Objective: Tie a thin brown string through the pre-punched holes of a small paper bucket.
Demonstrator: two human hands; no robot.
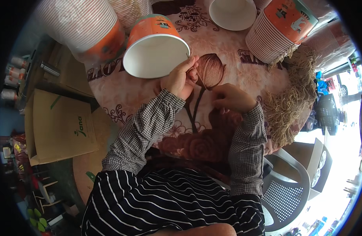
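Over the table, my left hand point(180, 78) pinches a thin tan string point(201, 80) between thumb and fingertips. A short end of the string sticks up above the pinch. From there it slants down toward my right hand point(233, 98), whose fingers are closed at its lower end; the exact grip is hidden. Just beyond my left hand, an orange paper tub point(151, 55) lies tipped with its white inside facing me. A thick bundle of tan strings point(285, 110) hangs along the table's right edge.
Stacked orange paper tubs stand at the far left point(88, 27) and far right point(281, 25), some in clear plastic. A white tub point(233, 15) sits at the back. A flowered cloth point(171, 128) covers the table. Cardboard box point(63, 126) at left; grey plastic chair point(287, 188) at right.
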